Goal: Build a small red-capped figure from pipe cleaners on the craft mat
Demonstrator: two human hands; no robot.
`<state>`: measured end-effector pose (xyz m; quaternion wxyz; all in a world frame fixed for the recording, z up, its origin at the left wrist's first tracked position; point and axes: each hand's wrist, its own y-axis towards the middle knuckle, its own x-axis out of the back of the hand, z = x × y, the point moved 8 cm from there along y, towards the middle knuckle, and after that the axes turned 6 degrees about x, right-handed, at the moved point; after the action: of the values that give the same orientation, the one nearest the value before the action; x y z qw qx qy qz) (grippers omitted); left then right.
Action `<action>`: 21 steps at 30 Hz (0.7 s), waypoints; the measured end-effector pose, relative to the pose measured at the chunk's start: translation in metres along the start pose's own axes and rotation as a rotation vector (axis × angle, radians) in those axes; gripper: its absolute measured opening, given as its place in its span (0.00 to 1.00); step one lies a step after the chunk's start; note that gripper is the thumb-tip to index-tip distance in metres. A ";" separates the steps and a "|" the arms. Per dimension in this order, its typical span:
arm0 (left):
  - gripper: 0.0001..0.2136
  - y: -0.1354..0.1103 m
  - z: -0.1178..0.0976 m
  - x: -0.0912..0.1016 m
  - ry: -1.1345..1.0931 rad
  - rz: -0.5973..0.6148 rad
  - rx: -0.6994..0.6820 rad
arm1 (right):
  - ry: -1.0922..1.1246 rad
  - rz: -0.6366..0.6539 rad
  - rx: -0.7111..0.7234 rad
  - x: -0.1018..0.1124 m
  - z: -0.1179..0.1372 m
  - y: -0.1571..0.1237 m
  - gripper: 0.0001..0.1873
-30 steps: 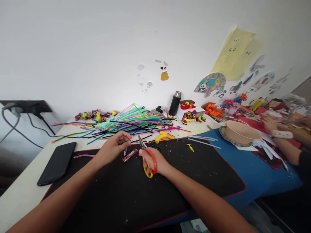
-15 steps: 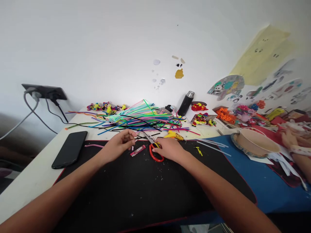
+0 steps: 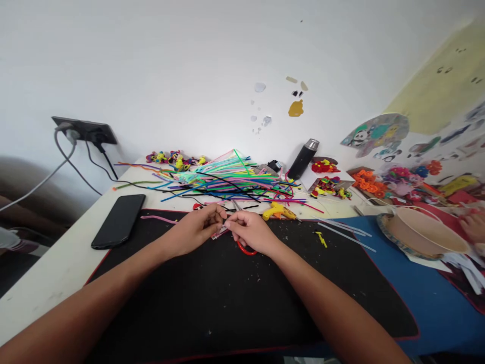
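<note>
Over the black mat (image 3: 212,298) my two hands meet fingertip to fingertip. The fingers of my left hand (image 3: 197,227) are curled into a pinch, and what they hold is too small and covered to name. My right hand (image 3: 252,230) pinches at the same spot, its contents hidden too. Scissors with a red handle (image 3: 247,249) lie on the mat under my right hand, mostly covered. A small pink and white item (image 3: 219,233) shows in part beneath my fingers. To the left lies a pink pipe cleaner (image 3: 157,218).
A heap of coloured pipe cleaners (image 3: 227,177) lies behind my hands. Right of it are a yellow glue gun (image 3: 279,210), a black flask (image 3: 303,161) and clear glue sticks (image 3: 346,233). A phone (image 3: 119,221) rests at left. Another person's hand (image 3: 473,225) shows far right.
My right hand has let go of the scissors, which lie on the mat, and has moved left to meet my left hand. The view has shifted slightly left.
</note>
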<state>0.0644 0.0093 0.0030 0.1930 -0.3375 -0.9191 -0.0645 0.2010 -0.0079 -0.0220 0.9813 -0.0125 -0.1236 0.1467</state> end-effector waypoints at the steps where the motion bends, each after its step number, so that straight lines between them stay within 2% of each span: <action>1: 0.07 0.000 0.001 0.002 0.000 -0.009 0.000 | 0.018 0.012 -0.001 -0.003 -0.001 0.002 0.11; 6: 0.09 0.003 0.009 0.014 -0.106 -0.084 0.016 | 0.070 0.024 -0.016 -0.007 -0.006 0.013 0.12; 12: 0.12 0.007 0.018 0.028 -0.195 -0.155 0.100 | -0.002 0.004 0.037 -0.013 0.000 0.021 0.10; 16: 0.14 0.008 0.021 0.027 -0.255 -0.125 0.131 | 0.052 -0.052 0.050 -0.012 -0.002 0.020 0.10; 21: 0.15 0.009 0.024 0.019 -0.275 -0.106 0.125 | 0.077 -0.040 0.073 -0.012 -0.007 0.017 0.10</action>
<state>0.0494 0.0337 -0.0114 0.0822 -0.2815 -0.9556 0.0298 0.1868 0.0050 -0.0328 0.9879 0.0200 -0.0804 0.1307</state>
